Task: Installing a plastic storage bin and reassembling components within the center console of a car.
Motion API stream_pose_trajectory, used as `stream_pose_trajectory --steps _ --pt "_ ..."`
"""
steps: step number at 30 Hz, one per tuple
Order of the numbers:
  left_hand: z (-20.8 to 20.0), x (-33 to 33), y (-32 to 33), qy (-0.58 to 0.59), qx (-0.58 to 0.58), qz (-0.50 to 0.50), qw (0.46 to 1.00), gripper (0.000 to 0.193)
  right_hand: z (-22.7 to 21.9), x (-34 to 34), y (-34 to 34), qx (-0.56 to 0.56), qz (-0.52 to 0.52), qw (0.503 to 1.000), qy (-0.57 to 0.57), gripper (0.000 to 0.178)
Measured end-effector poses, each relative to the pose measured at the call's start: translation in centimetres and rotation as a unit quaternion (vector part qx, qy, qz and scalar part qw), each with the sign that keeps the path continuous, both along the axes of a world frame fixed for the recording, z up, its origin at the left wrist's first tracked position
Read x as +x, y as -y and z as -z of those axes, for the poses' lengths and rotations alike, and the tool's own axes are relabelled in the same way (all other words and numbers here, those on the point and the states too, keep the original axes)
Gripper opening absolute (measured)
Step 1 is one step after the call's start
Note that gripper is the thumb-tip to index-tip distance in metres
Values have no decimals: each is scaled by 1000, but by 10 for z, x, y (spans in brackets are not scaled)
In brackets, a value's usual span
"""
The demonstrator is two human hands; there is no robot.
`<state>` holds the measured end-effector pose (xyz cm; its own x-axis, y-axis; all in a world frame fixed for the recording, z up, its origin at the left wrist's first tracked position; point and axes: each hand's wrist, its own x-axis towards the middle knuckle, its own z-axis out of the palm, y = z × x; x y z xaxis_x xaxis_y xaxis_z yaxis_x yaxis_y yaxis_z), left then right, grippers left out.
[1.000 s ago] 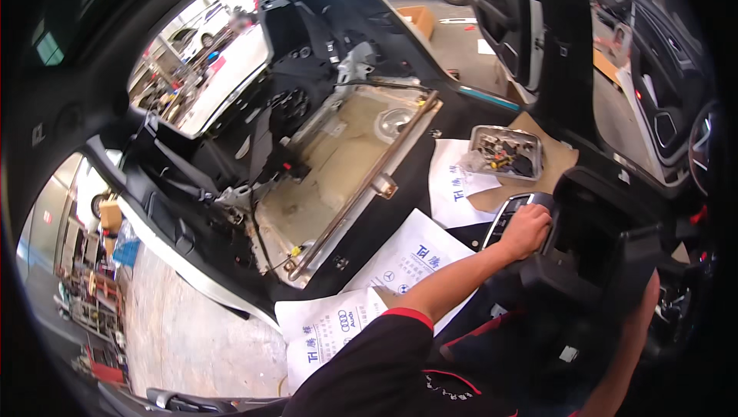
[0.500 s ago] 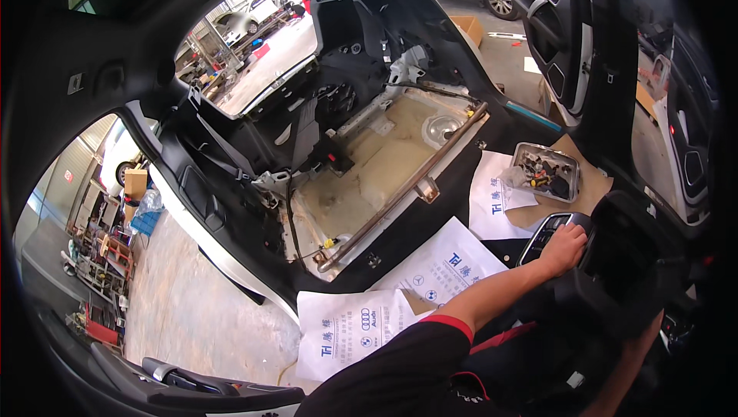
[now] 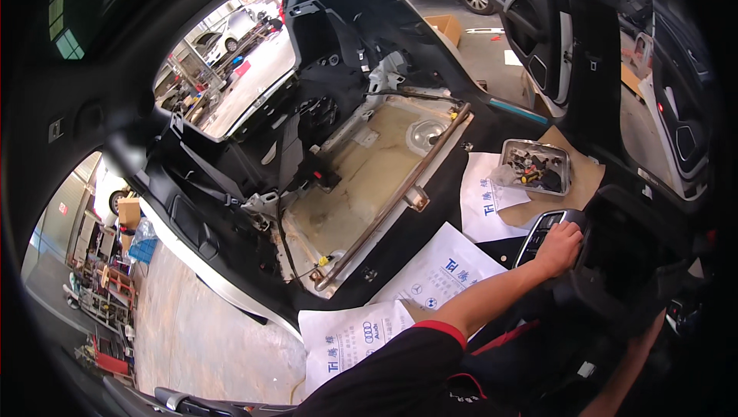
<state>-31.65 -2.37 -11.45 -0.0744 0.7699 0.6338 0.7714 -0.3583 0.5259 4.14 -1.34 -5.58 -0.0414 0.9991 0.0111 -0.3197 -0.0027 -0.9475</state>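
My left hand [image 3: 560, 249] curls over the edge of a black centre console rear panel [image 3: 538, 236] with buttons and a silver rim, its fingers closed on it. The dark console body [image 3: 615, 263] with an open hollow lies just right of that hand. My right forearm [image 3: 634, 363] comes up at the lower right. Its hand is hidden behind the console, so its fingers do not show. Beyond the left hand stands a metal tray [image 3: 570, 175] of small loose parts, among them something yellow and black and a clear plastic bag.
White printed paper mats [image 3: 438, 267] and a brown sheet [image 3: 590, 179] cover part of the car floor. Ahead lies the bare rear seat pan [image 3: 361, 167] with a metal crossbar [image 3: 396, 213]. An open rear door [image 3: 538, 40] stands at the right. The left door opening shows workshop floor [image 3: 200, 317].
The view has shifted slightly, so the interior sits a little further left and is tilted. My left hand keeps its hold on the console panel. The right forearm is almost unchanged.
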Motion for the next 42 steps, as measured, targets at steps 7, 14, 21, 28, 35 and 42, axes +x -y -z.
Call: stream_pose_trajectory --steps 7,14,21,28,35,42 --pt "-3 4 2 -3 -6 3 1000 12 -18 2 8 -9 -64 998 -8 40" --pt "9 1 -13 -95 -24 -24 995 12 -46 -41 28 4 -39 993 -114 45" --pt "0 -12 -4 -39 11 30 999 15 -99 -77 48 -31 -21 981 -190 25" --pt "-147 30 24 329 -125 153 924 31 -100 -67 87 134 75 987 33 34" --pt "-142 114 93 570 -154 302 748 52 -117 -128 137 336 105 864 359 36" --pt "-150 139 91 704 -236 364 562 69 -128 -112 149 396 171 730 531 38"
